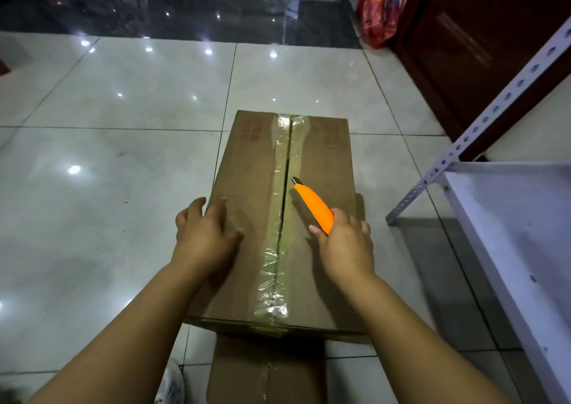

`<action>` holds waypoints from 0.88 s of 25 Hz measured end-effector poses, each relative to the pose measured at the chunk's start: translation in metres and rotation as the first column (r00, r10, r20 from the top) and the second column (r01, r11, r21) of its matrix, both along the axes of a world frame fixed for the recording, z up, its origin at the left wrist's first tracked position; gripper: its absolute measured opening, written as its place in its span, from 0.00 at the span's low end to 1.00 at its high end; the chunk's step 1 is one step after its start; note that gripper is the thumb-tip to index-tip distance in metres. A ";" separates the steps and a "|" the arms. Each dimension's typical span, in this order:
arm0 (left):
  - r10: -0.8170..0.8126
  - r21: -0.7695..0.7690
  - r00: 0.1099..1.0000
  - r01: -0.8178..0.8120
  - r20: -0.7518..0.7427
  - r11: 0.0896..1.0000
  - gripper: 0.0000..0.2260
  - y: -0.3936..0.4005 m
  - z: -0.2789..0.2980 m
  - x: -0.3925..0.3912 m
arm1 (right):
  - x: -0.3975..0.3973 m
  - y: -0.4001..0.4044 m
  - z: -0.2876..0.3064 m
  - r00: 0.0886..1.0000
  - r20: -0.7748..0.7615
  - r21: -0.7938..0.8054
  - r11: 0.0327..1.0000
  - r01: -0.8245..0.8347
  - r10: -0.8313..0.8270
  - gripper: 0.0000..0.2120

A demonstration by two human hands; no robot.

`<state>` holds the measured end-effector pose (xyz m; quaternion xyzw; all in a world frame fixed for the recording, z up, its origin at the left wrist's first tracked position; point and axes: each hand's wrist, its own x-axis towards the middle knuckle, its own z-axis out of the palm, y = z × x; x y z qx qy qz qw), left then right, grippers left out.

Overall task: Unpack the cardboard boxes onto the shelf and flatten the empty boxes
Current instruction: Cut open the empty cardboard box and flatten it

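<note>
Glossy pale floor tiles (123,144) under taped cardboard box (256,205); white shelf (509,218) at right. Left hand (200,236) flat on lid, right hand (346,246) gripping orange knife (315,205).

Matt brown cardboard box (256,205) sealed with glossy, wrinkled clear tape (278,249); smooth orange plastic cutter (315,207) with metal blade; polished glossy floor tiles (123,94); white-painted perforated metal shelf (509,218).

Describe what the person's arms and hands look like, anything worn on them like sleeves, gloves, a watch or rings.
Both forearms are bare as far as the view reaches: no sleeves show. The left hand and right hand wear no gloves, and no watch, bracelet or ring is visible. The fingernails look short and unpainted.
</note>
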<state>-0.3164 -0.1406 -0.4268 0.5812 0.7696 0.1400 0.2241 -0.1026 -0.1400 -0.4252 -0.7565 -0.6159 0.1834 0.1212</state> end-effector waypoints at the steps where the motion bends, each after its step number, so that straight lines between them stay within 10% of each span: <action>1: 0.000 -0.044 1.000 0.000 0.005 0.999 0.31 0.002 -0.006 -0.003 | -0.005 0.003 -0.005 0.998 0.022 -0.030 0.998 -0.057 0.057 0.25; 22: 0.039 -0.334 0.997 -0.059 -0.068 0.941 0.39 -0.069 -0.009 0.031 | 0.024 -0.057 -0.015 0.966 0.065 -0.137 0.961 -0.240 0.250 0.29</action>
